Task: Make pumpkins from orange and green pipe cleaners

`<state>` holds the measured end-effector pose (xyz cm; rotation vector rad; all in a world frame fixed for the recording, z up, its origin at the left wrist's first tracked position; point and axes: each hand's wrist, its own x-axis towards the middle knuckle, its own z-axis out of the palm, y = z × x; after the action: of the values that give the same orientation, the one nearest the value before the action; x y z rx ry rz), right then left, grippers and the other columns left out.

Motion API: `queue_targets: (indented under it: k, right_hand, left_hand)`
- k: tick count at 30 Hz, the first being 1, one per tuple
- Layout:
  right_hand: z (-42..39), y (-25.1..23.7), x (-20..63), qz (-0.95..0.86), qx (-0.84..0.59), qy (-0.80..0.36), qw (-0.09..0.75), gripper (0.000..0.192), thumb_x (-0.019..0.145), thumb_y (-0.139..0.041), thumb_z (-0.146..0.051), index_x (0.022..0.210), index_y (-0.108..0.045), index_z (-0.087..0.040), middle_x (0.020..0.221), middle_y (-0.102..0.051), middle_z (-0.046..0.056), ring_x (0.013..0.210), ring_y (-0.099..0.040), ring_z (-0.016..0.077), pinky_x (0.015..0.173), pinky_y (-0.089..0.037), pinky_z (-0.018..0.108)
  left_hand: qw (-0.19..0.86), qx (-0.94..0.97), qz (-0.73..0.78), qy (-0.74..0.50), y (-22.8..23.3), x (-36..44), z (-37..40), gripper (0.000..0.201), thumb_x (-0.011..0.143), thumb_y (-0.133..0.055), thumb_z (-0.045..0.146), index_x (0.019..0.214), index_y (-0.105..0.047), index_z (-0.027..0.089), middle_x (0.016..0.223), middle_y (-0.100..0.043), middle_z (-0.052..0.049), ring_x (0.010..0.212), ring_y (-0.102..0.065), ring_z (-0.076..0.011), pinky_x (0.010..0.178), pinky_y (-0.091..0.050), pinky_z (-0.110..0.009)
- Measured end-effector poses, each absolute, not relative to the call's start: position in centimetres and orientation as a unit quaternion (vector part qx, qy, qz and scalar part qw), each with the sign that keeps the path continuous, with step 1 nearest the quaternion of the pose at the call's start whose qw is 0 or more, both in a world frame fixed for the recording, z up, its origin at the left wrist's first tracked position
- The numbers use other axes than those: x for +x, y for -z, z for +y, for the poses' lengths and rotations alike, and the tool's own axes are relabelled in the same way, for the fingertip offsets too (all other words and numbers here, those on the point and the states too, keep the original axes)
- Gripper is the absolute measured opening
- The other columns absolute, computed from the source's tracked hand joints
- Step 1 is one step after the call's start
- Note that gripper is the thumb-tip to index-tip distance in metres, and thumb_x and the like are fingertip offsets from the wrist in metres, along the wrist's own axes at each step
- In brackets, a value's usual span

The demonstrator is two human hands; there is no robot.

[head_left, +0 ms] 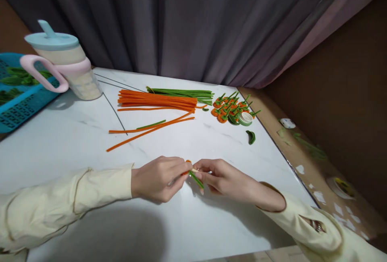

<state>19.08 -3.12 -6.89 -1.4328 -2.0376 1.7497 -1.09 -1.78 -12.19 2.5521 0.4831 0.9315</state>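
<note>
My left hand is closed in a pinch on a small pipe-cleaner piece, whose orange part peeks out at the fingertips. A short green pipe-cleaner stem slants down to the right from it. Meeting it from the other side, my right hand pinches the same piece by the stem's upper end; the fingers partly hide the grip. Beyond the hands lie a bundle of orange pipe cleaners, green pipe cleaners behind it, and two loose orange strands with a short green one.
At the back right sits a cluster of orange pipe-cleaner pieces with green stems, beside a small round container and a curled green piece. A lidded tumbler and a blue basket stand left. Paper scraps lie right.
</note>
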Motion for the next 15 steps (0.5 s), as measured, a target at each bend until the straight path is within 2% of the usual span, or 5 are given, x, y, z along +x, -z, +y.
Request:
queue_targets:
  k: [4,7,11,15]
  right_hand:
    - [-3.11,6.85,19.52,-0.785,-0.438,-0.435,0.055,0.021,0.093,-0.038,-0.02,0.077,-0.051,-0.015,0.062,-0.045,-0.003,0.054,-0.036,0.0078,0.053,-0.029,0.02]
    - [-3.42,6.84,19.55,-0.808,-0.448,-0.382,0.016,0.021,0.094,-0.036,-0.021,0.079,-0.05,-0.016,0.062,-0.046,-0.002,0.051,-0.034,0.0084,0.052,-0.027,0.022]
    - [-3.73,6.66,19.33,-0.811,-0.458,-0.362,-0.032,0.017,0.094,-0.036,-0.021,0.083,-0.047,-0.016,0.064,-0.051,0.0,0.05,-0.035,0.0091,0.051,-0.027,0.023]
    - [-3.53,6.59,19.12,-0.806,-0.448,-0.386,-0.019,0.014,0.092,-0.036,-0.016,0.082,-0.045,-0.017,0.064,-0.049,-0.001,0.051,-0.034,0.0089,0.05,-0.027,0.022]
  left_hand:
    - [0.298,0.87,0.233,-0.317,11.83,-1.02,-1.78,0.013,0.084,-0.046,0.01,0.095,-0.052,0.014,0.068,-0.052,0.001,0.05,-0.043,-0.0088,0.05,-0.04,-0.02]
    - [0.348,0.851,0.26,-0.294,11.59,-0.97,-1.76,0.012,0.083,-0.048,0.011,0.094,-0.054,0.014,0.067,-0.051,0.002,0.051,-0.043,-0.0077,0.05,-0.039,-0.018]
    - [0.37,0.843,0.273,-0.28,11.52,-0.96,-1.73,0.012,0.082,-0.049,0.013,0.092,-0.054,0.014,0.064,-0.049,0.003,0.051,-0.043,-0.0076,0.05,-0.039,-0.018]
    - [0.355,0.849,0.274,-0.279,11.68,-1.03,-1.7,0.013,0.082,-0.048,0.013,0.093,-0.053,0.016,0.065,-0.05,0.003,0.05,-0.043,-0.008,0.05,-0.038,-0.019]
